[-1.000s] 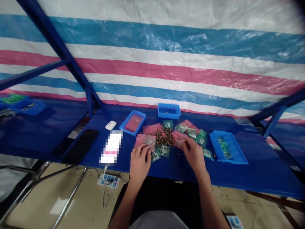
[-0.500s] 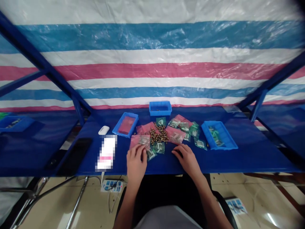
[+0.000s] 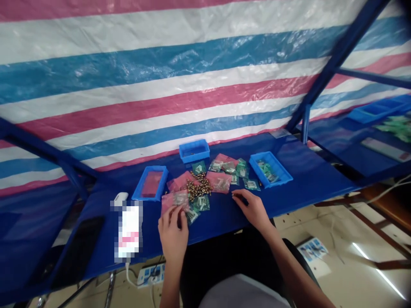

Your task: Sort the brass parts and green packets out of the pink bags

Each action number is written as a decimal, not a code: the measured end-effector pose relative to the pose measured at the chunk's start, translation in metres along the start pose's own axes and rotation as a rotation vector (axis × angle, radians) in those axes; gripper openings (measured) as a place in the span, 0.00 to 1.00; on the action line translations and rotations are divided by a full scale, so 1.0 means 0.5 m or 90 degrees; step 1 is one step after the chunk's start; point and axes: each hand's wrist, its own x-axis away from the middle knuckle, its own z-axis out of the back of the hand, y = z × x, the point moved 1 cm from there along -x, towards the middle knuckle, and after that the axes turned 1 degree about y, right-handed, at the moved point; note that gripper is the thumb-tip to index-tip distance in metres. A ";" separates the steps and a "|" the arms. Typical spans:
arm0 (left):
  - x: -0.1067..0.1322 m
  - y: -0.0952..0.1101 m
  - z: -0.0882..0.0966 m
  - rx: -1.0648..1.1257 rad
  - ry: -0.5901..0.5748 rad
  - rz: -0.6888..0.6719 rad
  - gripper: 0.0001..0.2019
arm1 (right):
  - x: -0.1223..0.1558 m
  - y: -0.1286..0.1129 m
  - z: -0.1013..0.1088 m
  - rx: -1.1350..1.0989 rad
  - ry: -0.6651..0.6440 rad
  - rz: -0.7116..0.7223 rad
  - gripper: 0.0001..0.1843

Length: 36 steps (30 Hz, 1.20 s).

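Observation:
My left hand (image 3: 172,229) rests on a pink translucent zip bag (image 3: 175,200) at the front of the heap and seems to grip it. My right hand (image 3: 252,209) lies on the blue tabletop (image 3: 308,192), with thumb and fingertips pinched together and nothing visible between them. Just beyond it are a pink bag of small parts (image 3: 218,182) and a pile of brass screws (image 3: 199,189). Small green bags (image 3: 201,203) lie between my hands. Farther back, a blue tray (image 3: 270,169) holds green bags.
Another blue tray (image 3: 194,150) and a blue tray lined with pink (image 3: 150,183) stand behind the pile. To the left lie a white case (image 3: 120,198), a pixelated white box (image 3: 130,231) and a black phone (image 3: 77,250). A striped tarp and blue struts stand behind the table.
The whole view has tilted and swung, moving the table to the left. My right hand has drawn back from the bags, its fingers pinching together. My left hand stays on the pink bag.

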 end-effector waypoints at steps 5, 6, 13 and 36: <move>-0.002 0.000 -0.001 -0.013 0.000 -0.003 0.12 | -0.018 -0.013 -0.033 0.058 -0.047 0.087 0.06; -0.002 0.000 -0.001 -0.014 0.000 -0.005 0.12 | -0.023 -0.019 -0.045 0.063 -0.064 0.109 0.06; 0.001 -0.006 -0.004 -0.014 -0.003 -0.006 0.12 | -0.036 -0.034 -0.101 0.109 -0.103 0.128 0.05; -0.009 -0.005 -0.010 -0.039 0.007 -0.026 0.12 | 0.020 0.028 0.042 0.208 0.163 0.163 0.13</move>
